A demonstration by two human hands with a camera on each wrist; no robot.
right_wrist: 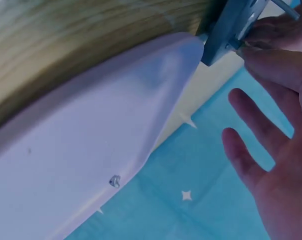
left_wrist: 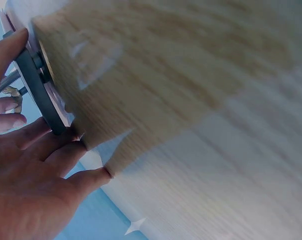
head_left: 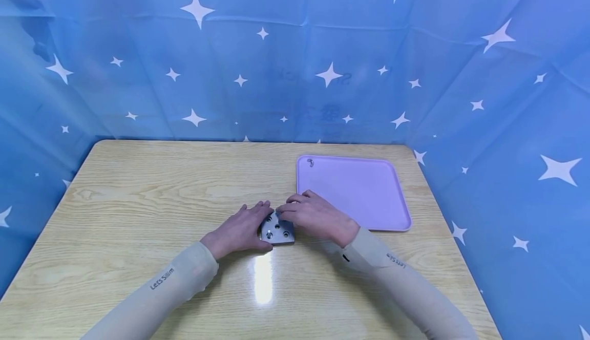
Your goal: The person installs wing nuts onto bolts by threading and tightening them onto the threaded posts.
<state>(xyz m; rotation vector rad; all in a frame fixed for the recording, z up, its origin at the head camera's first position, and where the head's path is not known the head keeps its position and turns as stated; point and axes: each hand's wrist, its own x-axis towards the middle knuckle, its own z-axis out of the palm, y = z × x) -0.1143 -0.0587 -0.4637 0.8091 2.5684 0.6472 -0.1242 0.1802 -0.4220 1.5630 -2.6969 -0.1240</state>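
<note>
A thick grey metal plate (head_left: 278,233) with several round holes is set just above the table on small feet. A small screw (head_left: 269,234) stands up from its near left hole. My left hand (head_left: 240,229) grips the plate from the left, thumb at the near edge and fingers at the far edge. Over the far right corner, my right hand (head_left: 315,216) pinches a small metal wing-shaped piece (left_wrist: 12,92), mostly hidden by the fingertips. In the right wrist view its thumb and index finger meet at the plate's face, while the other fingers spread away.
A purple tray (head_left: 352,191) lies right of the plate, behind the right hand. One small metal piece (head_left: 310,162) sits in its far left corner. The wooden table (head_left: 138,202) ends at a blue curtain (head_left: 276,48) with white stars.
</note>
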